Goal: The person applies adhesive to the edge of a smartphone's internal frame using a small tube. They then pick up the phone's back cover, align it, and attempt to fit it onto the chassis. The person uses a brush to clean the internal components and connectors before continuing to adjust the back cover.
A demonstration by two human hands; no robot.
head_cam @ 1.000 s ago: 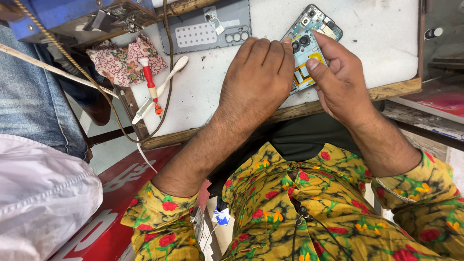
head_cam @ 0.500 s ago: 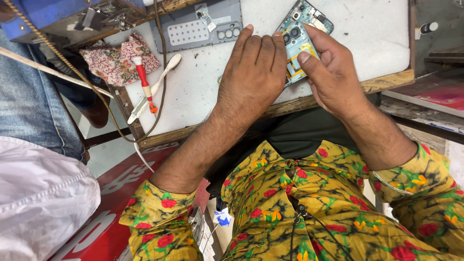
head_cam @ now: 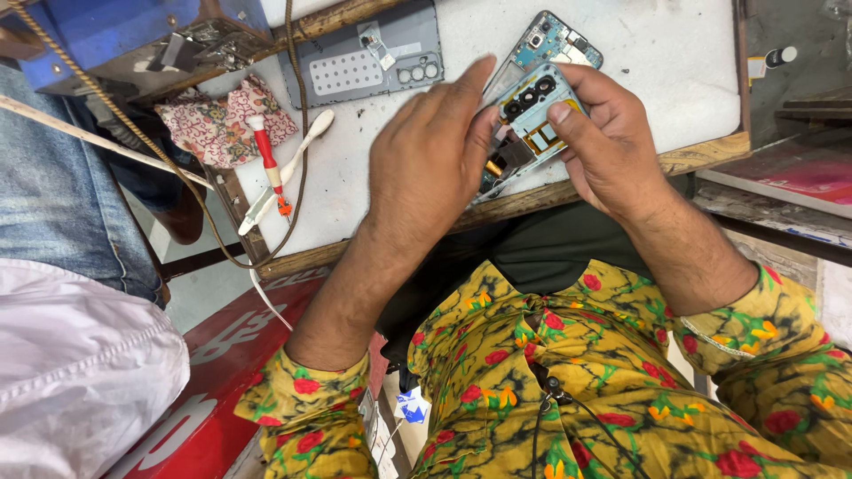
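An opened phone, its back cover off and its blue inner frame and camera lenses showing, is held over the white work mat. My right hand grips its right side, thumb pressed on an inner cover piece beside the lenses. My left hand holds the left side, fingers stretched upward along the phone's edge. The phone's lower end is hidden behind my hands.
A grey phone back cover lies on the mat at the back. To the left lie a red-handled screwdriver, a white plastic tool and a floral cloth. A person in jeans stands at the left.
My hands and the phone have come down and nearer to me. The left hand has slid off the phone's back to its left edge, uncovering the inner frame.
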